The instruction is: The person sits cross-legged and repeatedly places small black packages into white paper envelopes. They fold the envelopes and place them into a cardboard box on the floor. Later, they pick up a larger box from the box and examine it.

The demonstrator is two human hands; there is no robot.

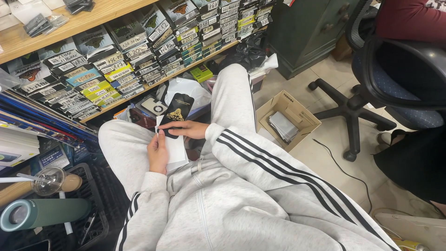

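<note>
I sit in a light grey tracksuit with black stripes. My left hand (158, 152) holds a white sleeve or envelope (177, 149) over my lap. My right hand (189, 129) grips the lower end of a flat black package with a gold emblem (175, 113), which sticks up out of the white sleeve. Both hands meet at the sleeve between my knees.
A wooden shelf (93, 18) ahead holds several rows of flat labelled boxes (139, 56). An open cardboard box (289, 121) with grey packets lies on the floor to the right. An office chair (390, 69) with another person stands far right. A teal bottle (44, 213) and plastic cup (49, 180) sit at left.
</note>
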